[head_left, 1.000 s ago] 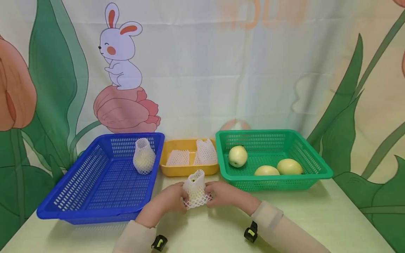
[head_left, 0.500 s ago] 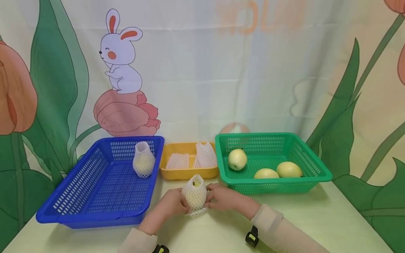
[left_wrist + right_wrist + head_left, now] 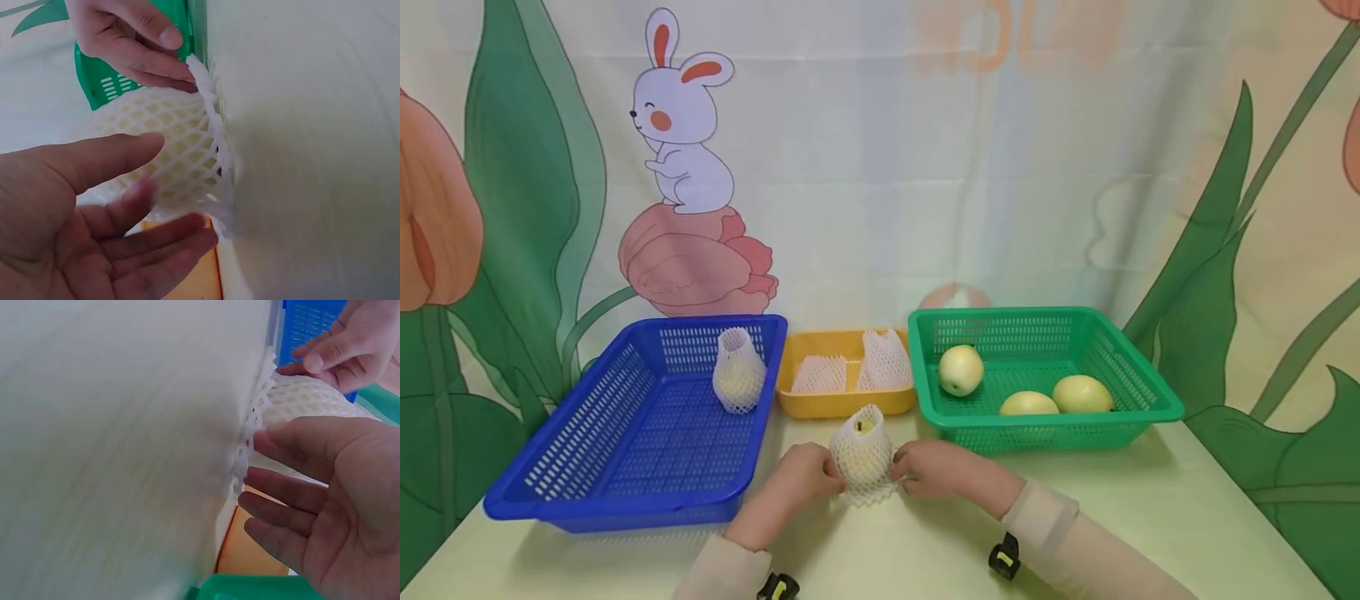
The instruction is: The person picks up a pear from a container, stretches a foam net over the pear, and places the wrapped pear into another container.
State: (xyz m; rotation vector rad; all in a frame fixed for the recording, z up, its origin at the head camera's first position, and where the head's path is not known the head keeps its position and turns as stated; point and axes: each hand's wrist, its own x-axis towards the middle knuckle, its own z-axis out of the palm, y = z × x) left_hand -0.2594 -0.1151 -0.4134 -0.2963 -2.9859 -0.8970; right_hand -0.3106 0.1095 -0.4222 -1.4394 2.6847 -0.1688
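Note:
A pale yellow pear [image 3: 860,458] with a dark stem stands upright on the table inside a white foam net sleeve [image 3: 867,483]. The sleeve's top is bunched around the stem, and its lower hem flares out at the tabletop. On the left side of the pear is my left hand [image 3: 808,477], fingers and thumb spread apart close to the net in the left wrist view. My right hand [image 3: 936,471] is on the other side. In the right wrist view its fingertips [image 3: 249,503] are right at the hem, with thumb and fingers apart.
A blue basket [image 3: 625,508] at left holds one netted pear [image 3: 739,379]. Behind the hands, a yellow tray [image 3: 842,407] contains foam net sleeves [image 3: 883,362]. The green basket [image 3: 1052,421] at right has three bare pears [image 3: 961,371]. A printed curtain [image 3: 865,167] hangs behind.
The sleeve has gone from being gripped by both hands low on its sides to standing around the pear on the table. Both hands have loosened and drawn slightly apart.

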